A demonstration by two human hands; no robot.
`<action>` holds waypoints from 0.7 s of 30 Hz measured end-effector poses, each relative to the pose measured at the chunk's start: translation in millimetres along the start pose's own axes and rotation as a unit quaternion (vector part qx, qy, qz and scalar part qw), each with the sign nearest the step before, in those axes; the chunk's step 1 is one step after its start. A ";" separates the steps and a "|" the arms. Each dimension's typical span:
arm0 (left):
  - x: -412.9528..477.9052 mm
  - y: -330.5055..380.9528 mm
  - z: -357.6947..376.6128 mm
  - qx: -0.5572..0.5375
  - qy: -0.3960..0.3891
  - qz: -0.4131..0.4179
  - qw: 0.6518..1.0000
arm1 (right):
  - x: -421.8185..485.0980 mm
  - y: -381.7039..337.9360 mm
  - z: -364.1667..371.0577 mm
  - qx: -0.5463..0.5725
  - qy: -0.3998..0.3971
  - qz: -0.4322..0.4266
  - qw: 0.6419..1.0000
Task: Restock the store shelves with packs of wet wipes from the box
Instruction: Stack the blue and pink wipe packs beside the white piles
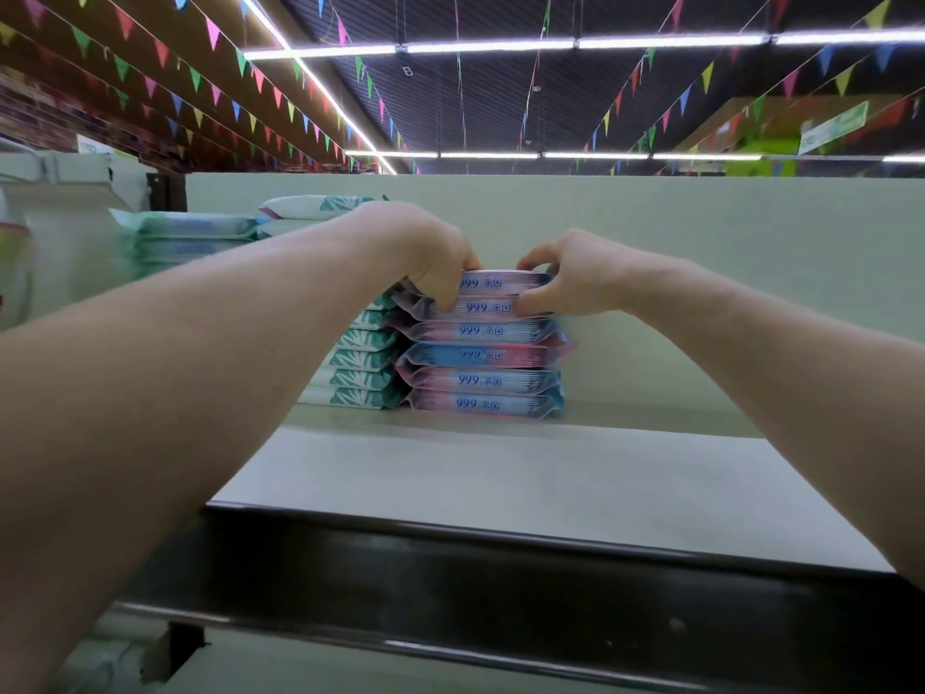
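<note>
Our fingers (447, 299) are curled round the top two packs (488, 295) of wet wipes, one hand at each end. We have the left hand (430, 252) clamped over the left end, knuckles above and fingertips pressed into the crimped edges. The right hand (575, 273) pinches the right end, forefinger hooked over the upper pack and thumb pushed against the lower one. Both packs are pink and blue, with "999" printed in blue on the side facing us.

Directly beneath our fingers sit four more of the same, so the stack (483, 368) is six high, and the two we grip appear to rest on it, roughly squared with the others. It stands on the pale shelf (500, 473), close to the back panel (726, 252) that rises behind our fingers.

Just left of our fingers, touching the stack, we see a column of white packs with teal leaves (363, 363), its top hidden by our left arm. Farther left lie pale green packs (190, 227) and a white pack (320, 206), all blurred. Nearer to us than our fingers, a black rail (450, 583) runs along the shelf's front edge. High above our fingers hang strip lights (490, 45) and strings of coloured pennants (210, 32).
</note>
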State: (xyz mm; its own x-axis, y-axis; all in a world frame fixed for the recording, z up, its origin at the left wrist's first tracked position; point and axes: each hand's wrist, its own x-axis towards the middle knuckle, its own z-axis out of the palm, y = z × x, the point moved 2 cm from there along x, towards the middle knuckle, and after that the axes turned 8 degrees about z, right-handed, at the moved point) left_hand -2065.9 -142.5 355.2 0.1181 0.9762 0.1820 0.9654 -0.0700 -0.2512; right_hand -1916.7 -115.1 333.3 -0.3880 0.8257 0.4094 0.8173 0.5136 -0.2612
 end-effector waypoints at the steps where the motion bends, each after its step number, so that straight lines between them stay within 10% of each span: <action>1: 0.7 1.2 0.6 0.020 0.002 -0.005 1.000 | -0.7 -1.9 0.6 -0.014 0.013 -0.010 1.000; 21: -1.5 -10.9 14.9 -0.055 0.129 -0.027 0.990 | -4.2 -22.8 -5.9 -0.071 0.077 -0.039 0.994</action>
State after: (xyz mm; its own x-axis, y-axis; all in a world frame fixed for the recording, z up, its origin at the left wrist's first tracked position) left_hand -2080.0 -140.2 343.5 0.1077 0.8954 0.4321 0.9896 -0.0550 -0.1327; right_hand -1931.2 -131.7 342.7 -0.3926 0.7334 0.5550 0.8428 0.5285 -0.1022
